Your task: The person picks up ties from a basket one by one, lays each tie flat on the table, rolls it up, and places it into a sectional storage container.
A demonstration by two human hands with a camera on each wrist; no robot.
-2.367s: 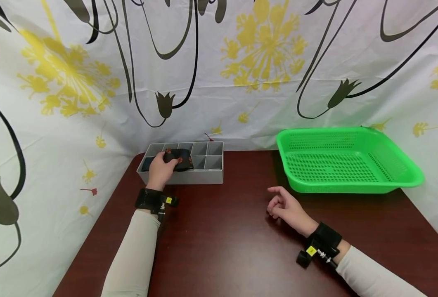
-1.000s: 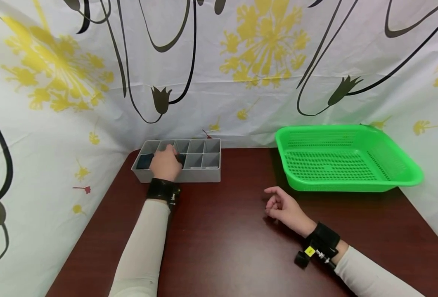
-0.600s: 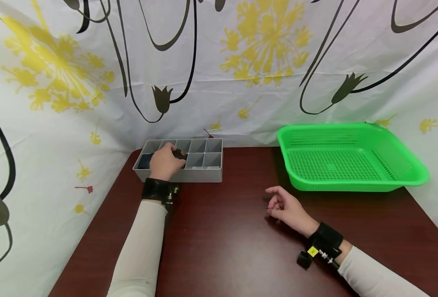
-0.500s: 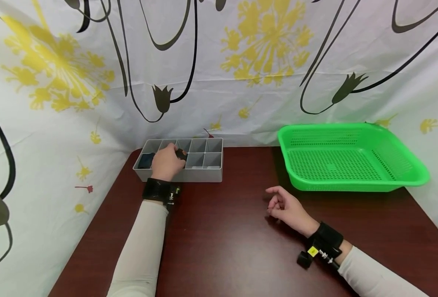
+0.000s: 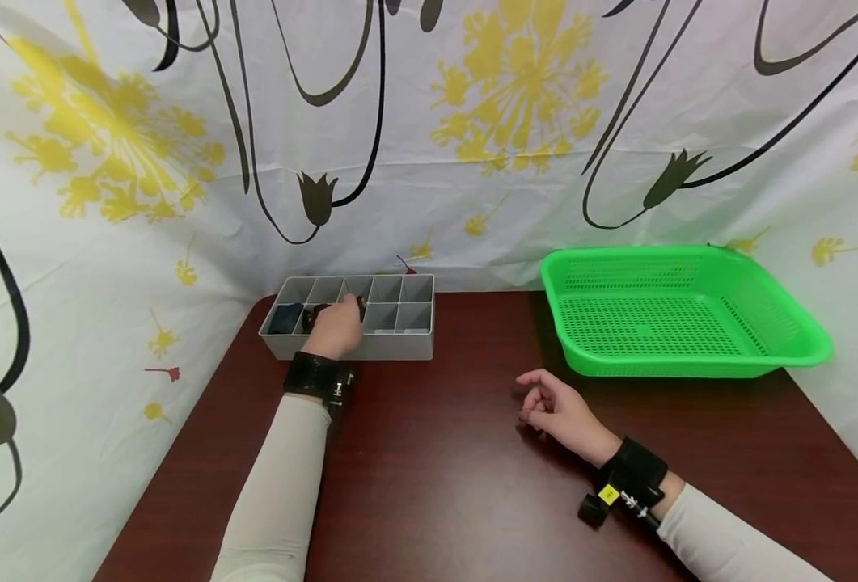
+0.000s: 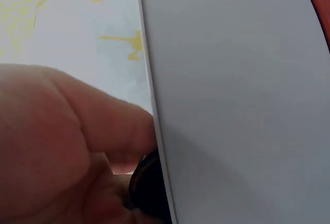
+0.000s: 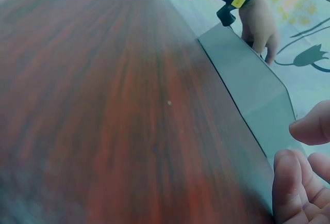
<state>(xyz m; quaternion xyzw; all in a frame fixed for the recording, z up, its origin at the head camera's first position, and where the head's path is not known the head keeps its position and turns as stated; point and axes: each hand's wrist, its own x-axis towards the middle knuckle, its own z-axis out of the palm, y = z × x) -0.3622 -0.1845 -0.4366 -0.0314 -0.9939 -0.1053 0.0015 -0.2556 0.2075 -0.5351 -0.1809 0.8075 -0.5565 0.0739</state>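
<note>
A grey box (image 5: 392, 347) with two rows of compartments stands at the back left. My left hand (image 5: 336, 327) reaches down into its front row, fingers bent at a folded dark cloth with orange print (image 5: 309, 317), which shows on both sides of the hand. In the left wrist view this dark cloth (image 6: 149, 188) lies against the curled fingers behind the box's front wall; the fingertips are partly hidden. Left of it, a dark blue folded cloth (image 5: 285, 319) fills the front corner compartment. My right hand (image 5: 567, 416) rests on the table, loosely curled, index finger extended, holding nothing.
A green perforated plastic basket (image 5: 647, 368) stands at the back right of the dark red-brown table (image 5: 429, 485). Behind and at the left hangs a white curtain (image 5: 399, 145) with yellow and dark flower prints. The box's dividers and front wall border the left hand.
The left hand has lowered the dark printed cloth from above the box into a front compartment and shifted slightly over it, uncovering its left side. The right hand stays put.
</note>
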